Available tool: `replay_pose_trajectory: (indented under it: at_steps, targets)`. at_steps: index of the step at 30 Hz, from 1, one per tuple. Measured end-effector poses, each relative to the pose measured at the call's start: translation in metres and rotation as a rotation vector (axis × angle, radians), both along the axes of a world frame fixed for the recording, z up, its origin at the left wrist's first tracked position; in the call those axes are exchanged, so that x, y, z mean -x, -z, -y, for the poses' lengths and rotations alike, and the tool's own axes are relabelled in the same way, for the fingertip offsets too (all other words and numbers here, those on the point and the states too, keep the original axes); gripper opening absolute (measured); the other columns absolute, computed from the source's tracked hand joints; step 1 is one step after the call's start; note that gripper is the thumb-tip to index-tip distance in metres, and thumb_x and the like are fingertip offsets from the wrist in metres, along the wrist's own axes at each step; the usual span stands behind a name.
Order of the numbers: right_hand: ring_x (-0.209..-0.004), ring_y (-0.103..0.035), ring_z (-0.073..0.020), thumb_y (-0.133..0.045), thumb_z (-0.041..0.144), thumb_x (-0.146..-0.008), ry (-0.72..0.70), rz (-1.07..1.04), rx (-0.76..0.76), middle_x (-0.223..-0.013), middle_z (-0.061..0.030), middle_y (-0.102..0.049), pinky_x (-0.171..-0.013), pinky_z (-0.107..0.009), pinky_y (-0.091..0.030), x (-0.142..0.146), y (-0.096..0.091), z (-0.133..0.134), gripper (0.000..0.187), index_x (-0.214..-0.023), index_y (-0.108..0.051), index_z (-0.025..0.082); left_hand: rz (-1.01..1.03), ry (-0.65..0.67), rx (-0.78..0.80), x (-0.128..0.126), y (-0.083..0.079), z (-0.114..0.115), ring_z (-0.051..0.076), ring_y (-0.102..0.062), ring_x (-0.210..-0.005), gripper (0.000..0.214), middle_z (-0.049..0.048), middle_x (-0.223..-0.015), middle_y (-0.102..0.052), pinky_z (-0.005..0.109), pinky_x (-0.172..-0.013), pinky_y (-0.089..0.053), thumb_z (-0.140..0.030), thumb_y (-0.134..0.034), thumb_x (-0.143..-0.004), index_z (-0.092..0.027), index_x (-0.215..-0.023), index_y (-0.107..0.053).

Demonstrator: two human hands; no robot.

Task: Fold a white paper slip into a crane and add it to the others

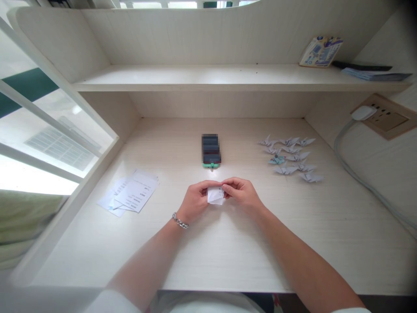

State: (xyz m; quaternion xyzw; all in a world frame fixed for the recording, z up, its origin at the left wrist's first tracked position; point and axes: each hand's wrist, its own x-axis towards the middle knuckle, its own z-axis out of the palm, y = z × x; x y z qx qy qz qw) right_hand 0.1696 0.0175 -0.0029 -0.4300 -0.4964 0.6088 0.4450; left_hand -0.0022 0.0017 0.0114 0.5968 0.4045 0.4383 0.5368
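Note:
A small piece of folded white paper (215, 196) is held up between both hands at the middle of the desk. My left hand (196, 198), with a silver chain bracelet (180, 221) at the wrist, pinches its left and upper edge. At its upper right corner, the thumb and fingers of my right hand (243, 191) grip the same paper. Some faint print shows near that corner. Just beyond the hands lies a dark phone (211, 149) with a green lower end, its screen blurred out.
Several folded paper cranes (300, 167), one of them bluish (276, 159), stand in rows at the right. Printed paper slips (137, 191) lie at the left. A charger (364, 113) with a grey cable (352, 174) hangs from the wall socket. Above runs a shelf (195, 76).

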Motion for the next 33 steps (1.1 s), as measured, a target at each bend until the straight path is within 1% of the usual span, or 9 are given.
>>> replay_pose_trajectory:
  at_steps: [4,8,12,15,17,21,26,30,33]
  targets:
    - [-0.061,-0.059,-0.0138,-0.068,0.037,-0.069,-0.039,-0.032,0.031,-0.066,-0.0033,-0.066,-0.060,-0.028,-0.049,0.0006,-0.0011,0.0018,0.025,-0.083,-0.070,0.016,-0.010,-0.046,-0.004,-0.0015,-0.0049,0.0019,0.021,-0.064,-0.085,0.029,0.0103,-0.094,-0.068,0.032,-0.076,-0.052,-0.027,-0.069,-0.068,-0.015,-0.094,-0.066]
    - [-0.064,-0.061,-0.0146,-0.071,0.035,-0.065,-0.044,-0.085,0.067,-0.069,-0.0035,-0.067,-0.063,-0.029,-0.050,0.0021,0.0003,0.0032,0.027,-0.086,-0.071,0.017,-0.006,-0.104,-0.006,-0.0019,-0.0078,0.0016,0.020,-0.065,-0.080,0.027,0.0086,-0.088,-0.068,0.030,-0.072,-0.052,-0.027,-0.070,-0.065,-0.015,-0.089,-0.066]
    - [-0.063,-0.060,-0.0141,-0.072,0.035,-0.065,-0.041,-0.078,0.063,-0.067,-0.0033,-0.067,-0.061,-0.028,-0.049,0.0042,0.0016,0.0036,0.027,-0.084,-0.071,0.016,-0.033,-0.138,-0.020,-0.0012,-0.0047,0.0005,0.019,-0.064,-0.077,0.021,0.0076,-0.084,-0.068,0.028,-0.069,-0.051,-0.027,-0.068,-0.067,-0.014,-0.084,-0.066]
    - [-0.060,-0.058,-0.0130,-0.071,0.035,-0.066,-0.041,-0.066,0.043,-0.065,-0.0023,-0.066,-0.059,-0.027,-0.048,0.0047,0.0012,0.0033,0.025,-0.083,-0.071,0.017,-0.063,-0.164,0.010,-0.0016,-0.0013,0.0001,0.017,-0.063,-0.071,0.020,0.0065,-0.083,-0.068,0.025,-0.062,-0.050,-0.028,-0.066,-0.070,-0.015,-0.084,-0.067]
    - [-0.059,-0.058,-0.0125,-0.070,0.035,-0.067,-0.032,-0.043,0.026,-0.065,-0.0022,-0.066,-0.059,-0.027,-0.047,0.0047,0.0009,0.0033,0.024,-0.082,-0.071,0.017,-0.069,-0.179,0.017,-0.0028,-0.0004,0.0001,0.017,-0.062,-0.071,0.020,0.0060,-0.082,-0.068,0.024,-0.060,-0.049,-0.031,-0.064,-0.072,-0.015,-0.083,-0.067]
    - [-0.058,-0.057,-0.0127,-0.070,0.037,-0.066,-0.001,-0.008,0.008,-0.067,-0.0028,-0.066,-0.058,-0.027,-0.047,0.0062,0.0014,0.0035,0.024,-0.079,-0.071,0.016,-0.066,-0.178,0.005,-0.0055,-0.0018,0.0005,0.017,-0.061,-0.074,0.022,0.0062,-0.082,-0.067,0.023,-0.063,-0.048,-0.035,-0.060,-0.076,-0.014,-0.082,-0.066]
    - [-0.056,-0.055,-0.0124,-0.071,0.037,-0.065,0.022,-0.003,0.011,-0.061,-0.0017,-0.063,-0.055,-0.026,-0.046,0.0084,0.0036,0.0028,0.025,-0.076,-0.070,0.016,-0.108,-0.177,0.012,-0.0055,-0.0026,0.0005,0.016,-0.060,-0.073,0.026,0.0054,-0.081,-0.067,0.023,-0.062,-0.046,-0.039,-0.058,-0.077,-0.015,-0.082,-0.066]
    - [-0.053,-0.052,-0.0108,-0.071,0.038,-0.065,0.013,-0.031,0.055,-0.057,-0.0001,-0.060,-0.053,-0.025,-0.043,0.0071,0.0042,0.0013,0.024,-0.075,-0.068,0.016,-0.146,-0.162,0.033,-0.0034,-0.0008,-0.0009,0.015,-0.059,-0.068,0.033,0.0040,-0.075,-0.066,0.022,-0.057,-0.043,-0.043,-0.051,-0.081,-0.014,-0.076,-0.066]
    - [-0.052,-0.050,-0.0105,-0.072,0.040,-0.064,-0.008,-0.056,0.110,-0.055,0.0002,-0.058,-0.052,-0.024,-0.042,0.0053,0.0020,0.0009,0.027,-0.073,-0.067,0.015,-0.109,-0.149,0.082,-0.0034,-0.0010,-0.0017,0.014,-0.057,-0.064,0.037,0.0037,-0.072,-0.065,0.021,-0.055,-0.042,-0.046,-0.048,-0.082,-0.014,-0.075,-0.065]
